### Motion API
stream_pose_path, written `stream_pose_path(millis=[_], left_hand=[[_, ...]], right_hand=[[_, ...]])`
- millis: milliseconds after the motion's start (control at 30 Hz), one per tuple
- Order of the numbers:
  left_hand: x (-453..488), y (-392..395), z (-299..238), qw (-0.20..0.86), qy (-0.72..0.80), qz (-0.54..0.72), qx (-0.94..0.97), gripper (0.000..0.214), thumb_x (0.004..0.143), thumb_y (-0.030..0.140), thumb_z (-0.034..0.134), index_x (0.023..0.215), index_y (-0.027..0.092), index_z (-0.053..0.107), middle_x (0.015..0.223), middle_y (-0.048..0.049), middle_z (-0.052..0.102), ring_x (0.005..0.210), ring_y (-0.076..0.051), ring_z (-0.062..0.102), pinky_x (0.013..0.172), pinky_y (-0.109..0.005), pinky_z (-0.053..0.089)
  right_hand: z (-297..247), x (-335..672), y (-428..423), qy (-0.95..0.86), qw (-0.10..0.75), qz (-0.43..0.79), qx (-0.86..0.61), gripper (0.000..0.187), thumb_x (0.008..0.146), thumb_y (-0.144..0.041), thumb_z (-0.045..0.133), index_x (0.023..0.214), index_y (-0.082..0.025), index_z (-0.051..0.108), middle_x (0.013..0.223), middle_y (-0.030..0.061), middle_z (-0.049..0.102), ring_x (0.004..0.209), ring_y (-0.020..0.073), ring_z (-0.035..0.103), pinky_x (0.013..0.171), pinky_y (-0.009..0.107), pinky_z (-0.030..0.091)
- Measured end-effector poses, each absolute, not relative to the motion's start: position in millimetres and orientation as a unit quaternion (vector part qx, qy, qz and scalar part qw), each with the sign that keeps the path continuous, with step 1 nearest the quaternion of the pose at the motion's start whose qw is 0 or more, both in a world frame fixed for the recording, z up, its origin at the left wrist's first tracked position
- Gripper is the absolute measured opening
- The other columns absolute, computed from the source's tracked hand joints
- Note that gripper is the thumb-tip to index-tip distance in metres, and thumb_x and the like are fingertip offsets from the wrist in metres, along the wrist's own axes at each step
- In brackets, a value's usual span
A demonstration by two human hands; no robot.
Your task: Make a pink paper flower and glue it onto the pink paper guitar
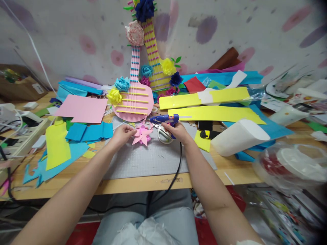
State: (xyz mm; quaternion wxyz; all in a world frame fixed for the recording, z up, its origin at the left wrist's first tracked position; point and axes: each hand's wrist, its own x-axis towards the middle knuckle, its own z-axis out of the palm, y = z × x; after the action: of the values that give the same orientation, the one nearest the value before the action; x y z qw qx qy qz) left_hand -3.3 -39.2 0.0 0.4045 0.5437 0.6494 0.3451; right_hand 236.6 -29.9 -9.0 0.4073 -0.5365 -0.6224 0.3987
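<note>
Left grip (123, 135) on left edge of pink flower (142, 136)

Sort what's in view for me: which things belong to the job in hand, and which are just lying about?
In use:
pink paper flower, in the left hand
blue glue gun, in the right hand
grey mat beneath them

Seemingly just lying about:
yellow strips
white roll
pink sheet
blue paper pieces
</note>
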Motion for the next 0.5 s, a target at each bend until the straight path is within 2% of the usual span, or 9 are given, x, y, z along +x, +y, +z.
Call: stream_pose_path(millis=[267, 500], left_hand=[[-8.6, -31.2, -20.5, 0.348, 0.65, 0.325, 0.592, 0.027, 0.062, 0.042, 0.065, 0.066, 0.017, 0.055, 0.049, 0.0041, 0.051, 0.044, -0.01, 0.044, 0.044, -0.021, 0.029], [-3.1, -37.6, -11.3, 0.235, 0.702, 0.244, 0.627, 0.024, 0.068, 0.042, 0.059, 0.077, 0.021, 0.052, 0.064, 0.0025, 0.059, 0.063, -0.015, 0.056, 0.054, -0.025, 0.035]], right_hand=[[-5.1, 234.1, -32.6, -0.627, 0.408, 0.41, -0.522, 0.041, 0.066, -0.057, 0.06, 0.064, -0.016, 0.056, 0.053, -0.0012, 0.052, 0.051, 0.01, 0.046, 0.052, 0.024, 0.036], [-7.0, 234.7, -32.1, -0.627, 0.409, 0.412, -0.518, 0.041, 0.067, -0.057, 0.059, 0.066, -0.016, 0.058, 0.052, -0.0014, 0.052, 0.052, 0.011, 0.048, 0.054, 0.024, 0.037]])
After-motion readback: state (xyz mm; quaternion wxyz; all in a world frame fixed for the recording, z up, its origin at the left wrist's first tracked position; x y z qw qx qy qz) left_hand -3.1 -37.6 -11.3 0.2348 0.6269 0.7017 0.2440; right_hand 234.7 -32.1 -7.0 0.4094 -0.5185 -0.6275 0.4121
